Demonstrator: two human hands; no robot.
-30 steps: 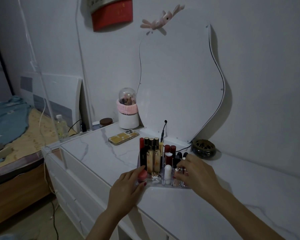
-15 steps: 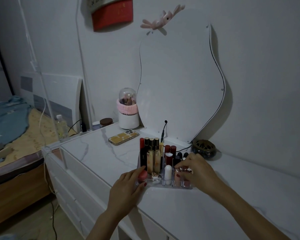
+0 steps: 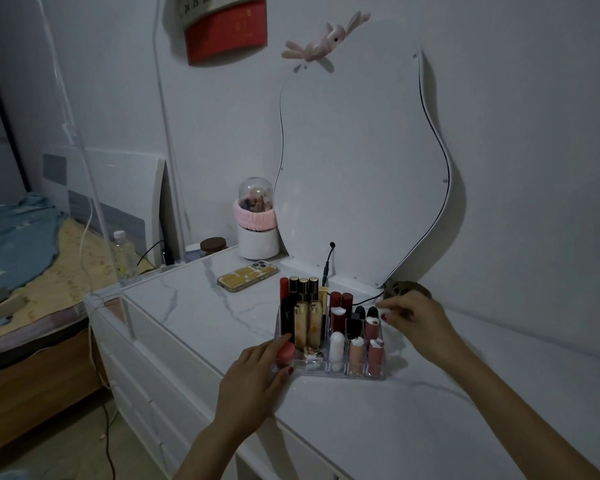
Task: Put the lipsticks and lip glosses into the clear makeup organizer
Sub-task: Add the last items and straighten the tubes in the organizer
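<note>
The clear makeup organizer [image 3: 340, 374] stands on the white marble dresser top, filled with upright lipsticks and lip glosses: tall black-and-gold tubes [image 3: 305, 317] at its left, red ones [image 3: 340, 303] at the back, pink glosses [image 3: 374, 355] and a white tube [image 3: 336, 346] in front. My left hand [image 3: 253, 379] rests against the organizer's front left corner, fingers beside a round pink item [image 3: 285, 351]. My right hand [image 3: 416, 323] hovers just right of the organizer's back right corner, fingers loosely curled, nothing visibly in them.
A phone [image 3: 247, 275] lies behind the organizer. A domed brush holder [image 3: 257, 223], a wavy mirror [image 3: 361, 150] and a dark round dish [image 3: 409, 289] stand along the wall. The dresser's front edge runs diagonally below my left hand; a bed is at left.
My right hand lifted off the front right compartments and drew back to the right, uncovering the pink glosses. My left hand stayed at the organizer's corner.
</note>
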